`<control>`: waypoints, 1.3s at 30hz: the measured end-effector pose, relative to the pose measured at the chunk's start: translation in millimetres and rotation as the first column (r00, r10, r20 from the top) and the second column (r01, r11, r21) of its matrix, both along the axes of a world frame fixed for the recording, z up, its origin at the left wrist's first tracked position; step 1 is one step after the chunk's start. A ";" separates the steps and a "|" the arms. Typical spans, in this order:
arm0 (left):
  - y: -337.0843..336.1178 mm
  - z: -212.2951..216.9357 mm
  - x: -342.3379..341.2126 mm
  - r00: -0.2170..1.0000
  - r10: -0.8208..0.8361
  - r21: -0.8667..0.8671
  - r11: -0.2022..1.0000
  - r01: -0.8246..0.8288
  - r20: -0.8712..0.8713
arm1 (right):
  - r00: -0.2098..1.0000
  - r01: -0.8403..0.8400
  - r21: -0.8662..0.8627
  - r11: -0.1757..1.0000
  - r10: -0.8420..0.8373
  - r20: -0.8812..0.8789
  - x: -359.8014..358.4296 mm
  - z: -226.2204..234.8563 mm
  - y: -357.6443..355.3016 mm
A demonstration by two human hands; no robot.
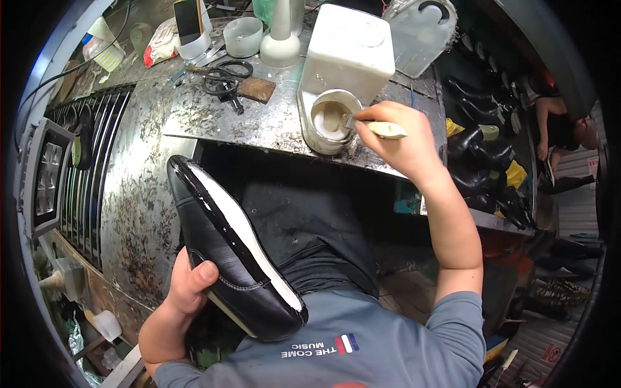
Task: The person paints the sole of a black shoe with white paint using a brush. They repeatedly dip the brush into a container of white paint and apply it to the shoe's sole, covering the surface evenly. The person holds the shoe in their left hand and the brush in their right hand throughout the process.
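Observation:
A black leather shoe upper (226, 242) is gripped by my left hand (191, 281), its thumb lying on the leather and its other fingers out of sight beneath. The shoe is tilted on its side, with a white strip (242, 223) and a shiny black edge showing along its bottom. My right hand (398, 132) is closed round a brush with a pale yellowish handle (388, 130). The brush's head rests at the rim of a round container (323, 143) holding milky liquid, which stands at the foot of a white plastic jug-like dispenser (346, 48).
On the stained metal bench (272, 126) lie black-handled scissors (223, 77) and a brown block (256, 90). A white bowl (243, 39) and a phone (188, 22) stand behind. Several black shoes (475, 152) fill a rack at right; another person (563, 123) is beyond. A slatted grille (97, 174) is at left.

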State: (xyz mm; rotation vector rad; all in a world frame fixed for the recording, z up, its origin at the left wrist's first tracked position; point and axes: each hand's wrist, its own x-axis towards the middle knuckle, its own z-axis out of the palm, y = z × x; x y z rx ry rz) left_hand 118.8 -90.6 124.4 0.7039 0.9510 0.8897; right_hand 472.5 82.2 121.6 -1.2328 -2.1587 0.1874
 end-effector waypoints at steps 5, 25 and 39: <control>0.4 4.3 0.3 1.000 0.022 0.002 1.000 -0.022 -0.010 | 0.999 -0.027 0.127 0.992 0.030 -0.015 -5.4 1.6 -2.2; 5.7 13.4 0.2 1.000 0.016 0.050 0.999 -0.016 -0.004 | 0.921 -0.255 -0.009 0.967 0.240 -0.306 -13.6 18.3 -30.5; 7.5 24.0 10.1 0.998 -0.017 0.011 1.000 0.018 -0.067 | 0.600 -0.688 -0.025 0.725 0.549 -0.581 -71.9 40.6 -71.0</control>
